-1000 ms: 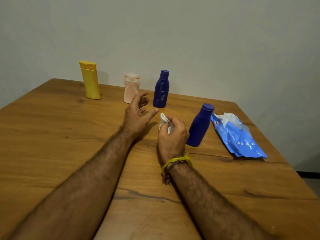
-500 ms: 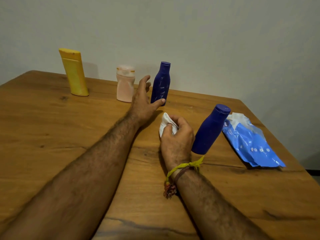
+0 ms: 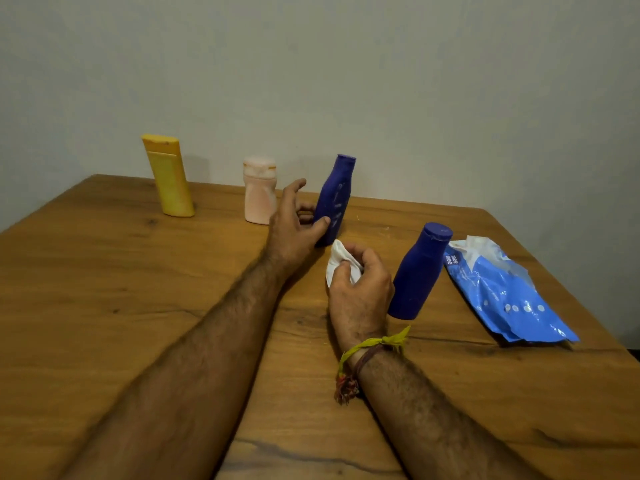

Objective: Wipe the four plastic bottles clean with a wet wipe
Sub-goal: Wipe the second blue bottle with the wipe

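A yellow bottle (image 3: 170,176), a pale pink bottle (image 3: 259,195) and a tall dark blue bottle (image 3: 334,199) stand in a row at the back of the wooden table (image 3: 104,289). A second blue bottle (image 3: 419,271) stands nearer, to the right. My left hand (image 3: 294,225) wraps around the lower part of the tall dark blue bottle, thumb on its front. My right hand (image 3: 360,289) pinches a crumpled white wet wipe (image 3: 337,259) just left of the nearer blue bottle.
A blue and white wet wipe packet (image 3: 502,289) lies open on the table's right side, close to the right edge. A plain grey wall stands right behind the table's far edge.
My left hand has reached forward and closed around the tall dark blue bottle. My right hand has kept hold of the wipe in about the same place.
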